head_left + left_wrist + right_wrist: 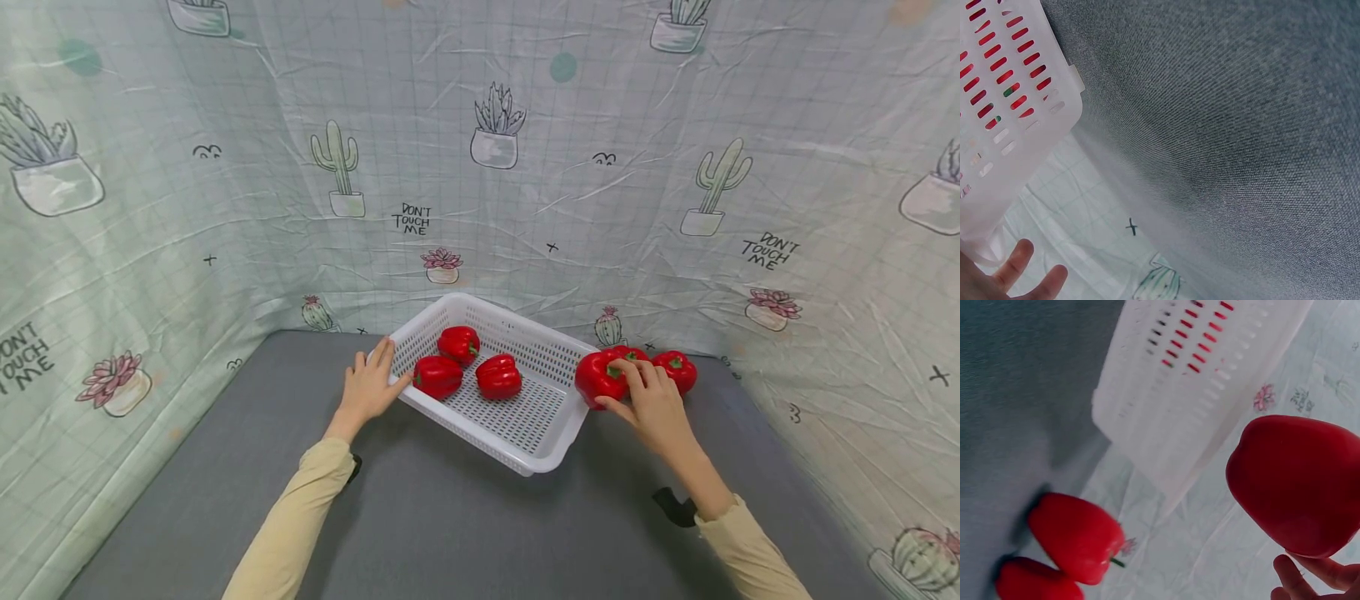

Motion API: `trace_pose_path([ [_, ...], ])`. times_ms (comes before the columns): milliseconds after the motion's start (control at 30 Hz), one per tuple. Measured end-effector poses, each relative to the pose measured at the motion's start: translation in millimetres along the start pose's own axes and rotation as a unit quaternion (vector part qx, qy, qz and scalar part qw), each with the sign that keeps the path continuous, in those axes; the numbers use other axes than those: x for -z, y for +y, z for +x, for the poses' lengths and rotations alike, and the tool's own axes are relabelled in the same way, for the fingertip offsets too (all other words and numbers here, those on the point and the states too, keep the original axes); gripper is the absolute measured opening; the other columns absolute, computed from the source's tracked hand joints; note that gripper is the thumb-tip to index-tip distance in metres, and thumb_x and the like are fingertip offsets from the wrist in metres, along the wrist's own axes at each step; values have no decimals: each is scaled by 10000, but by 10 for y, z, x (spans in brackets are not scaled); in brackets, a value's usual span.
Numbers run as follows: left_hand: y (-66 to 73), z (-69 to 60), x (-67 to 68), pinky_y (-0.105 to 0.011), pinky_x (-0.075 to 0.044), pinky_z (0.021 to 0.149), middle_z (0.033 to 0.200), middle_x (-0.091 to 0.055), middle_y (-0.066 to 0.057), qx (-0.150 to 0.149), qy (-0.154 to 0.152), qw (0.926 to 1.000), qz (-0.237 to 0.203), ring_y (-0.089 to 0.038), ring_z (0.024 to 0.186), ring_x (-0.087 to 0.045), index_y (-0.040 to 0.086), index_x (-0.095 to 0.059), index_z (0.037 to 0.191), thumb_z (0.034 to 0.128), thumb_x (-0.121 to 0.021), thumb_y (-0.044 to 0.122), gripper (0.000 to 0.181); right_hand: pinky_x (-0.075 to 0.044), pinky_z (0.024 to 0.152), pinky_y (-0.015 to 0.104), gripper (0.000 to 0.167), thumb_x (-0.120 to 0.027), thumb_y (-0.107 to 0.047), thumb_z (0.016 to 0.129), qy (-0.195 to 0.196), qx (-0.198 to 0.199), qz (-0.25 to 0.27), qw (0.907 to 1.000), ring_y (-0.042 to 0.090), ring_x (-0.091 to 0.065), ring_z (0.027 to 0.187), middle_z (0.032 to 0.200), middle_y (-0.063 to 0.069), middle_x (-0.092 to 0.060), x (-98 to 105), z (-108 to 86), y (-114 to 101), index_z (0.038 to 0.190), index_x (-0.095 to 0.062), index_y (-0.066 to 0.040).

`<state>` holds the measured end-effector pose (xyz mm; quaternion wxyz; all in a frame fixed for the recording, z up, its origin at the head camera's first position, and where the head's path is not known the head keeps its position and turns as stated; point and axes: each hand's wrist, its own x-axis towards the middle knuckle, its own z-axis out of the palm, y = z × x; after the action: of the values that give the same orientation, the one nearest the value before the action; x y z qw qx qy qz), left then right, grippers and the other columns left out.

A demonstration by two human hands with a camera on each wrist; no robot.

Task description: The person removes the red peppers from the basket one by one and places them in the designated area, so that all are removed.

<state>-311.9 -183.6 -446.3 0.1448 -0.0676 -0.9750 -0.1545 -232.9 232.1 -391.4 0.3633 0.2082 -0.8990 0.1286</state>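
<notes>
A white perforated plastic basket point(529, 406) stands on the grey table, with three red bell peppers point(498, 377) lying inside. At its left end my left hand point(367, 385) touches the rim, thumb near the front side; two of its fingers point(1015, 262) extend loosely beyond the basket wall in the left wrist view. My right hand point(654, 407) holds another red bell pepper point(1297, 487) by thumb and fingers, raised beside the basket's right end. Two more red peppers point(677, 371) rest on the table behind that hand, one partly hidden by the held pepper.
A pale cloth point(517, 208) printed with cacti and potted plants hangs behind and on both sides of the grey tabletop point(450, 533). Basket and loose peppers are close to its rear part. A black strap point(674, 507) is at the right wrist.
</notes>
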Motion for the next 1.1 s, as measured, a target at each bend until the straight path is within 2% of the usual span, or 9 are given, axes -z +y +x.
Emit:
trace_pose_path([
  [333, -4, 11, -26, -556, -346, 800, 1450, -274, -149, 21, 27, 10000, 21, -374, 1082, -351, 49, -290, 1393, 849, -486, 450, 703, -423, 699, 487, 576, -780, -233, 638, -126, -801, -311, 9962, 357, -481, 872, 1008, 221, -530, -35, -141, 155, 1082, -476, -28],
  [567, -3, 16, -35, -559, -347, 811, 1448, -278, -147, 38, 53, 10000, 29, -369, 1082, -351, 53, -294, 1392, 847, -480, 458, 704, -384, 659, 475, 521, -718, -257, 696, -186, -1172, -546, 9914, 376, -473, 824, 971, 228, -534, -93, -232, 275, 1056, -460, 18],
  [867, -4, 8, -33, -560, -351, 811, 1444, -283, -151, 46, 64, 10000, 41, -369, 1077, -353, 50, -295, 1391, 845, -489, 450, 704, -362, 602, 488, 474, -641, -336, 724, -217, -1092, -1244, 9860, 393, -447, 720, 861, 233, -516, -169, -300, 397, 983, -462, 18],
  [1100, 3, 10, -20, -550, -359, 816, 1448, -274, -152, 65, 38, 9999, 70, -362, 1074, -353, 50, -282, 1396, 843, -486, 453, 714, -340, 583, 496, 480, -641, -370, 725, -401, -1080, -1529, 9815, 411, -424, 700, 816, 245, -502, -221, -325, 462, 958, -451, 4],
])
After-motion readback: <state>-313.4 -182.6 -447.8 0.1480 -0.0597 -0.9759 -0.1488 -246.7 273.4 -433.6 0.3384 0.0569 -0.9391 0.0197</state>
